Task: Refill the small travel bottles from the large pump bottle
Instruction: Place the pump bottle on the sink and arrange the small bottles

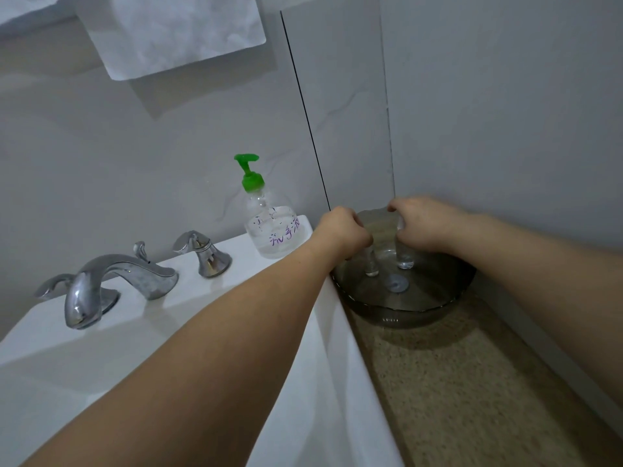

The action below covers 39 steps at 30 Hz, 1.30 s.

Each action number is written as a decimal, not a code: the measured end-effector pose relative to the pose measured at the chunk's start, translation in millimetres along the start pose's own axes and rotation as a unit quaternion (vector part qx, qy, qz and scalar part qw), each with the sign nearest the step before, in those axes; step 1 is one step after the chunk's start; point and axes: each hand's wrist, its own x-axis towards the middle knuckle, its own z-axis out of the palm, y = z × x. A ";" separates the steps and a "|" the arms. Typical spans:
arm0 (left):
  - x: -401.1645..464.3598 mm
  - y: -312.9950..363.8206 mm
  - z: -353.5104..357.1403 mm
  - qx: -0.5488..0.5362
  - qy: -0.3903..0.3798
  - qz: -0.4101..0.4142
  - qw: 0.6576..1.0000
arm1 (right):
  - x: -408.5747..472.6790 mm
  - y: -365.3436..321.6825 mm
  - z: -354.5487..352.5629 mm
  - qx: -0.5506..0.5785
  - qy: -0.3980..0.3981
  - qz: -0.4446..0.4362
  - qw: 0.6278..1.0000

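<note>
Tabletop (pixel 472 382): speckled; we see a dark glass bowl (pixel 448 298) on it by the corner.
Left hand (pixel 340 230): we see it curled round a small clear bottle (pixel 372 264) standing in the bowl.
Right hand (pixel 424 222): grips a second bottle (pixel 404 257) there.
Pump bottle (pixel 269 224): upright on the sink ledge (pixel 209 298), just left of the left hand.

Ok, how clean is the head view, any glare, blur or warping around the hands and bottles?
Head view: dim, flat light; wide-angle bending of the wall seams; both hands sharp; small clear bottles in the glass bowl hard to separate from it; bright glints on the faucet.
</note>
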 end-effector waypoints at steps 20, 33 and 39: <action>-91.2 11.8 -148.9 0.028 0.182 0.080 0.980 | -46.8 -103.4 -103.7 -0.002 0.117 -0.045 0.992; -228.9 -100.0 -302.3 0.060 0.303 -0.004 0.951 | -100.3 -316.9 -117.2 0.032 0.130 -0.198 0.971; -290.7 -166.8 -356.2 0.051 0.327 -0.056 0.942 | -114.2 -410.6 -100.2 0.040 0.126 -0.254 0.958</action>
